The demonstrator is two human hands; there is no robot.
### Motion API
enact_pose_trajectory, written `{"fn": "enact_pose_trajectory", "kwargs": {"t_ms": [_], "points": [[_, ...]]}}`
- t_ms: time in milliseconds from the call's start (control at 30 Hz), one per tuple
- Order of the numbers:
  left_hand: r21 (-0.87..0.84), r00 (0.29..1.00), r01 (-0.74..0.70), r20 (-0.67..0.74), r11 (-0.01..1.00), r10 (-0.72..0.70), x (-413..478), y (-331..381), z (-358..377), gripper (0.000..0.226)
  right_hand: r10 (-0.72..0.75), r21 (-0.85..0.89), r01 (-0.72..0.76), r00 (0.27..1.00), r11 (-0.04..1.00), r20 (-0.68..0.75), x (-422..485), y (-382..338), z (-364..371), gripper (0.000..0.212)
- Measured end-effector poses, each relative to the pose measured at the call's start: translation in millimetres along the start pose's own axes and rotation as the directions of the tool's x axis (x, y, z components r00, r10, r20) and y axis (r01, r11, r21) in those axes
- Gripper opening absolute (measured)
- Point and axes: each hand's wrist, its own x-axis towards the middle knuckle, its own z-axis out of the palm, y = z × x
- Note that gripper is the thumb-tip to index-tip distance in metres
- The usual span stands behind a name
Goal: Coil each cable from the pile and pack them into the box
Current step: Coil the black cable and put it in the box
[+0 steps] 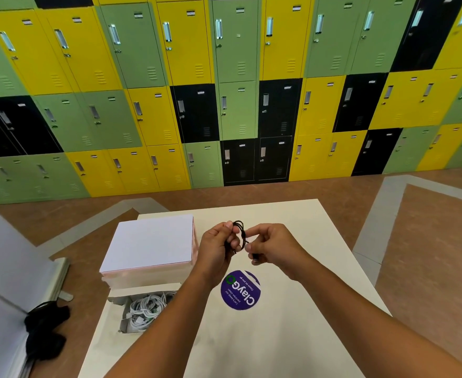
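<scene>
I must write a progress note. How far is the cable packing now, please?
Done: several coiled white cables already lie in the open box at the table's left edge. In hand: the left hand holds a small black cable coil while the right hand winds its end. Left: this black coil still has to go into the box. No loose pile shows on the table, so it may be the last one.

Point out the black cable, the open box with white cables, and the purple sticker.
black cable (238, 226): head view, top of the coiled loops between the hands.
open box (142, 291): head view, far cardboard flap.
purple sticker (240, 291): head view, centre of the round label.
</scene>
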Motion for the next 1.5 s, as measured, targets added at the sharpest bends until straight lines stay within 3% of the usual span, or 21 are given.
{"fn": "enact_pose_trajectory", "kwargs": {"t_ms": [167, 300, 433, 533, 833, 1133, 1500], "points": [[0.008, 0.997, 0.021, -0.070, 1.000, -0.021, 3, 3, -3, 0.030, -0.012, -0.100, 0.018, 0.998, 0.995, 0.062, -4, 6, -8, 0.023], [-0.065, 0.992, 0.063, -0.104, 0.996, -0.069, 0, -4, 3, 0.031, -0.045, -0.304, 0.045, 0.999, 0.952, 0.006, 0, 10, -10, 0.026], [-0.166, 0.984, 0.102, -0.127, 0.981, -0.124, 0, 0, 6, 0.032, -0.093, -0.315, 0.082, 0.995, 0.946, -0.020, 1, 12, -12, 0.021], [-0.236, 0.980, 0.160, -0.079, 0.958, -0.183, -3, 3, 6, 0.029, -0.138, -0.319, 0.095, 0.983, 0.943, -0.117, 1, 12, -13, 0.012], [-0.373, 0.984, 0.169, 0.009, 0.912, -0.178, -4, 13, 13, 0.024, -0.143, 0.096, 0.172, 0.957, 0.980, -0.253, 2, 5, -7, 0.009], [-0.266, 0.988, 0.151, 0.060, 0.952, -0.140, -6, 20, 21, 0.026, -0.013, 0.495, 0.130, 0.972, 0.859, -0.233, 2, 3, -2, 0.011], [0.005, 0.989, 0.132, 0.074, 0.991, -0.132, -8, 15, 14, 0.030, 0.131, 0.359, -0.113, 0.991, 0.926, -0.025, -2, 1, -8, 0.013]]}}
